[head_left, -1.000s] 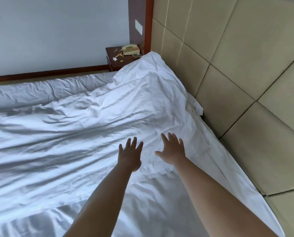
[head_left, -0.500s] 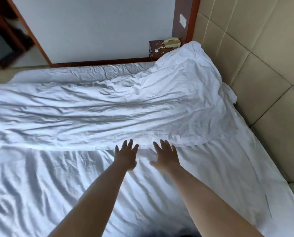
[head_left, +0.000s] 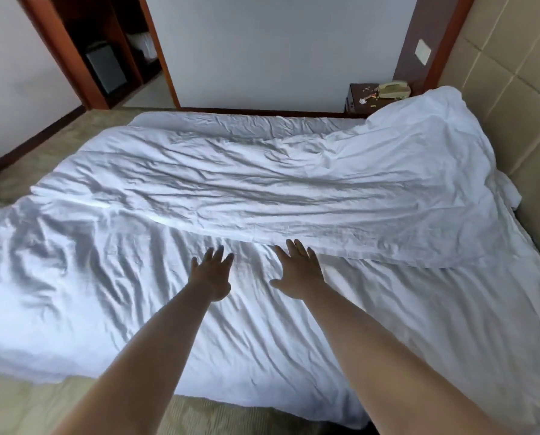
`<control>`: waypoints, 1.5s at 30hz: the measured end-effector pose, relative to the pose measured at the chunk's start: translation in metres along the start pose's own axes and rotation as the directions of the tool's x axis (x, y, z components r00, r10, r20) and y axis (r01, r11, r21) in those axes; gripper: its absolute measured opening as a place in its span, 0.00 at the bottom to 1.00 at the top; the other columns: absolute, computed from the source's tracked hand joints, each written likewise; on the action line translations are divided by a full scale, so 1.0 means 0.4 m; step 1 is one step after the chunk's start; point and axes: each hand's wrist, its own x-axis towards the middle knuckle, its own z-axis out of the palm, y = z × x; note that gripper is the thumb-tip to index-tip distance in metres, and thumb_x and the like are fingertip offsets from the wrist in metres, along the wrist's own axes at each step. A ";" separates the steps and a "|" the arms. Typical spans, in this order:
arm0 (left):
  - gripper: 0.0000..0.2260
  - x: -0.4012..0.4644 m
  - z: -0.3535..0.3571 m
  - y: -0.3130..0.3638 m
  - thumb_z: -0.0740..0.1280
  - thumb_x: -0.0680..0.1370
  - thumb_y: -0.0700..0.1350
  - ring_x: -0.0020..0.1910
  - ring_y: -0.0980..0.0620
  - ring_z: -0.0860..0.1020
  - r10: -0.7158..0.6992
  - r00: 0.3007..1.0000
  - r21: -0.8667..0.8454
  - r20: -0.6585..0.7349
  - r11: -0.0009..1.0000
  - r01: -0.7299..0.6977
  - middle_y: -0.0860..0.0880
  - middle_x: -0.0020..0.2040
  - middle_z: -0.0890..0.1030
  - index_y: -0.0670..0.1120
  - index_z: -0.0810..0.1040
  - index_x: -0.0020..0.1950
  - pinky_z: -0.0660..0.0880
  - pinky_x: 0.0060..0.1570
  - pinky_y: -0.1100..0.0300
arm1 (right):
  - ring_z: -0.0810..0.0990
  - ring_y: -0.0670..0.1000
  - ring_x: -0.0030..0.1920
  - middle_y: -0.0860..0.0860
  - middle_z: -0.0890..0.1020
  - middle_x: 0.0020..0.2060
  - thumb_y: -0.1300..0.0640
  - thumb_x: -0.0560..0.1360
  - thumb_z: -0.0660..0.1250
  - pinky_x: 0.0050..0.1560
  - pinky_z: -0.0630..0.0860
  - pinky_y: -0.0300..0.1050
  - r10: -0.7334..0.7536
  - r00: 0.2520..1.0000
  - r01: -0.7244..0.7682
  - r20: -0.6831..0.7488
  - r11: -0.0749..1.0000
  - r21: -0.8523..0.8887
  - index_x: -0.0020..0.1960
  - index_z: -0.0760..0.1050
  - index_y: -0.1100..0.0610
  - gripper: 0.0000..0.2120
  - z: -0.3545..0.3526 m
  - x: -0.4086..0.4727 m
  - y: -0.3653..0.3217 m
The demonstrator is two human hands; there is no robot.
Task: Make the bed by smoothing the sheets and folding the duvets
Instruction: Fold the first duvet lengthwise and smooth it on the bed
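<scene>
A white duvet [head_left: 262, 183] lies wrinkled across the far half of the bed, its folded edge running left to right through the middle. The near half of the bed shows creased white fabric [head_left: 121, 309] that hangs over the near edge. My left hand [head_left: 210, 274] and my right hand [head_left: 298, 271] are stretched out side by side with fingers spread and straight, palms down over the near fabric just short of the duvet's edge. Neither holds anything. Whether the palms touch the fabric I cannot tell.
A padded beige headboard wall [head_left: 519, 127] stands along the right. A dark wooden nightstand [head_left: 361, 97] with a beige telephone [head_left: 392, 89] sits at the far right corner. Beige carpet [head_left: 42, 146] surrounds the bed; an open wooden closet [head_left: 105, 51] stands at far left.
Both hands have slid back off the duvet onto the near fabric. The view has pulled back and swung left, so the bed's near edge and the closet now show.
</scene>
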 end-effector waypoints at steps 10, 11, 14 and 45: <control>0.32 -0.102 0.114 -0.548 0.61 0.78 0.45 0.78 0.46 0.45 -0.044 0.998 -0.095 -0.036 0.995 0.040 0.48 0.79 0.44 0.50 0.48 0.79 0.52 0.74 0.42 | 0.43 0.53 0.78 0.53 0.47 0.78 0.43 0.76 0.65 0.76 0.44 0.52 -0.010 0.998 0.015 0.061 0.997 -0.078 0.78 0.49 0.50 0.39 0.147 0.080 -0.538; 0.32 -0.114 0.129 -0.604 0.60 0.78 0.45 0.78 0.47 0.45 -0.057 0.998 -0.109 -0.029 0.993 0.054 0.48 0.79 0.43 0.50 0.48 0.79 0.52 0.74 0.42 | 0.43 0.53 0.78 0.53 0.46 0.78 0.44 0.76 0.65 0.76 0.44 0.52 -0.021 0.997 0.028 0.072 0.996 -0.085 0.78 0.48 0.50 0.38 0.165 0.087 -0.593; 0.32 -0.148 0.173 -0.750 0.60 0.78 0.44 0.78 0.47 0.45 -0.082 0.996 -0.162 0.028 0.983 0.086 0.48 0.79 0.43 0.51 0.48 0.79 0.52 0.74 0.42 | 0.43 0.53 0.78 0.53 0.46 0.78 0.44 0.76 0.64 0.76 0.45 0.52 -0.070 0.989 0.084 0.131 0.991 -0.107 0.78 0.48 0.51 0.37 0.206 0.116 -0.745; 0.32 0.297 0.395 -1.978 0.59 0.78 0.44 0.77 0.47 0.49 -0.115 0.954 -0.210 0.276 0.962 0.176 0.47 0.79 0.43 0.52 0.48 0.79 0.58 0.72 0.47 | 0.47 0.54 0.77 0.55 0.48 0.78 0.51 0.78 0.62 0.75 0.50 0.51 -0.108 0.936 0.122 0.335 0.992 -0.019 0.78 0.50 0.52 0.33 0.522 0.895 -1.738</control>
